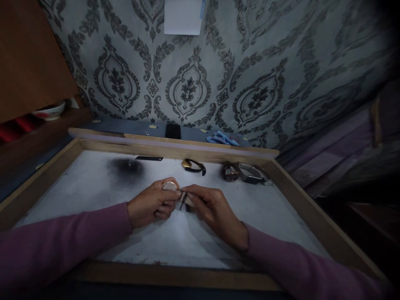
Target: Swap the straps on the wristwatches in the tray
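Observation:
A round watch (169, 186) with a pale face and a shiny rim is held up in my left hand (156, 203), the thumb and fingers closed around its case. At the watch's right side, my right hand (208, 205) pinches a narrow dark strip (183, 201). Whether this is part of the watch's strap or a slim tool, I cannot tell. The two hands nearly touch, over the middle of a white-bottomed tray (200, 250). Fingers hide part of the watch and of the strip.
Along the tray's back lie a flat black strip (149, 158), a gold watch with black strap (193, 166), a dark brown watch (230, 171) and a metal-banded watch (250, 173). Behind the wooden rim (175, 146) are a black phone-like object (173, 131) and a blue cloth (222, 138).

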The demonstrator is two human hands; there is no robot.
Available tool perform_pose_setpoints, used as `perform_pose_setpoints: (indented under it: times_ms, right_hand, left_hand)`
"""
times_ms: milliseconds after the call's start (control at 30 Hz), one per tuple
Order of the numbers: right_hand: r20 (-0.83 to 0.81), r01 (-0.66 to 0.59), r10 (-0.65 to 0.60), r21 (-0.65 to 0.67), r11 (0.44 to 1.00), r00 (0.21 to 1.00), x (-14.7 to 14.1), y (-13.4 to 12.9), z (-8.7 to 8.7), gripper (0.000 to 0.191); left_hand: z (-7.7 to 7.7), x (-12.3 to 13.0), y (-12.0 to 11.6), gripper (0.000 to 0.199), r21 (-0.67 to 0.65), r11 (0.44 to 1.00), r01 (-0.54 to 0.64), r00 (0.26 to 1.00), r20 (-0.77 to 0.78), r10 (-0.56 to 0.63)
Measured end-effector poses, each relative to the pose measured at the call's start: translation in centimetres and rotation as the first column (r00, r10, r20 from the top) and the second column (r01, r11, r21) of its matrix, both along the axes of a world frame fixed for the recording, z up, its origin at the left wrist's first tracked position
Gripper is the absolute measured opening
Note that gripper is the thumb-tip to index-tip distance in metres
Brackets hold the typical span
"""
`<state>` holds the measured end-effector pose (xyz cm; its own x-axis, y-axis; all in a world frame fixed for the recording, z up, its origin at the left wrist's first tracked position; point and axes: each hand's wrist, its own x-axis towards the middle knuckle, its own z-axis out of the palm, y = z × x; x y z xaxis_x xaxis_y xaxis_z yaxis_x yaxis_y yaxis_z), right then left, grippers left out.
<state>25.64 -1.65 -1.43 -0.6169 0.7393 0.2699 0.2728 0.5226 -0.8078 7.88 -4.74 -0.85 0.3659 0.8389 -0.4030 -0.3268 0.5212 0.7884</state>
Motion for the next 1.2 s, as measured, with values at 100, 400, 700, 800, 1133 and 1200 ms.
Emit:
perform_pose_setpoints:
  times_ms: [100, 400, 700, 800, 1133, 1200]
  right_hand:
    - [-0.011, -0.01, 0.01, 0.017, 1.0, 1.0, 0.0, 0.1, -0.11, 0.027]
    - [-0.014, -0.036, 0.036, 0.01, 0.999, 0.999, 0.11, 0.29, -0.26, 0.027]
    - [0.004, -0.047, 0.047, 0.075, 0.996, 0.999, 0.2, 0.24, -0.22, 0.028]
    - [0.007, -0.054, 0.053, 0.075, 0.996, 0.999, 0.23, 0.27, -0.16, 0.028]
    - [-0.022, -0.065, 0.071, 0.205, 0.977, 0.997, 0.25, 0.25, -0.06, 0.029]
    - [-0.013, -0.06, 0.064, 0.201, 0.978, 0.998, 0.22, 0.25, 0.01, 0.029]
  left_hand:
    - [-0.06, -0.08, -0.02, 0.036, 0.001, 1.0, 0.001, 1.0, 0.008, -0.001]
    - [-0.25, -0.25, -0.04, 0.034, -0.01, 1.0, 0.01, 1.0, 0.028, -0.009]
    - [-0.05, -0.23, 0.03, 0.033, 0.013, 1.0, 0.029, 1.0, -0.004, -0.029]
    - [-0.09, -0.28, 0.05, 0.033, 0.023, 0.999, 0.031, 1.0, -0.006, -0.03]
    - [-0.22, -0.35, 0.18, 0.033, 0.032, 0.999, 0.034, 0.999, -0.004, -0.034]
    - [-0.11, -0.34, 0.19, 0.032, 0.036, 0.999, 0.034, 0.999, -0.008, -0.034]
